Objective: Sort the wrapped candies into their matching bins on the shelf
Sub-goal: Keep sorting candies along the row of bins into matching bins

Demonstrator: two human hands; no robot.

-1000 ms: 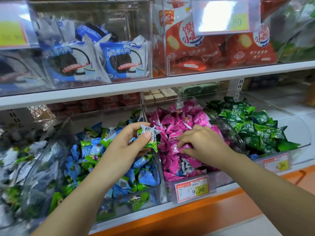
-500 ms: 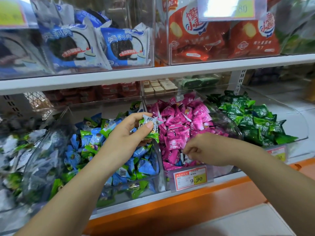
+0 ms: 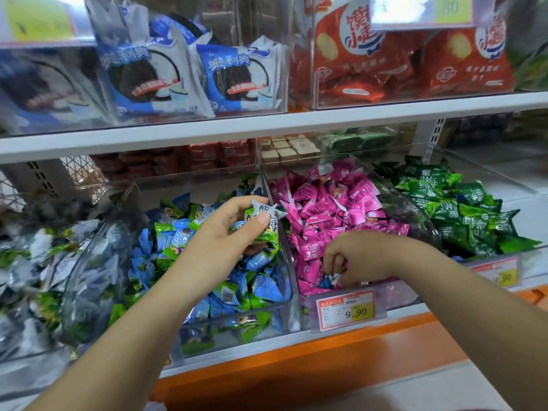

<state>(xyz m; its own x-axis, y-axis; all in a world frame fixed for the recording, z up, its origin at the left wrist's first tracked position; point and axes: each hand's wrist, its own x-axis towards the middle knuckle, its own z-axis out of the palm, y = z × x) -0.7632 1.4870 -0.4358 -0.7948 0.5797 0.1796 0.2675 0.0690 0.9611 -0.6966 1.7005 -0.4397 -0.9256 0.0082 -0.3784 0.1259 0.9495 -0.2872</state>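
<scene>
Since a second ago the right hand (image 3: 358, 256) has drawn back from the middle of the pink heap to the front of the pink bin (image 3: 400, 295). Its fingers now curl downward just behind the price tag (image 3: 345, 310). They pinch what looks like a blue-and-white candy (image 3: 329, 280) lying among the pink candies (image 3: 326, 203), though the wrapper is small and partly covered, so its kind is hard to tell. The left hand (image 3: 219, 235) has barely shifted. It hovers over the divider between the pink bin and the blue-and-green bin (image 3: 237, 324), thumb and fingers closed round a small clutch of white-and-green candies (image 3: 264, 215).

To the right, the dark green candies (image 3: 462, 212) fill their own clear bin and look unmixed from here. On the far left, a blurred bin (image 3: 29, 262) holds pale and green wrappers, possibly the home of the left hand's catch.

By my judgement the sorting is midway. Some strays are already gathered and another is being lifted from the pink bin, but none of them has been dropped where it belongs. The blue-and-green bin holds two colours of wrapper and may need checking too.
</scene>
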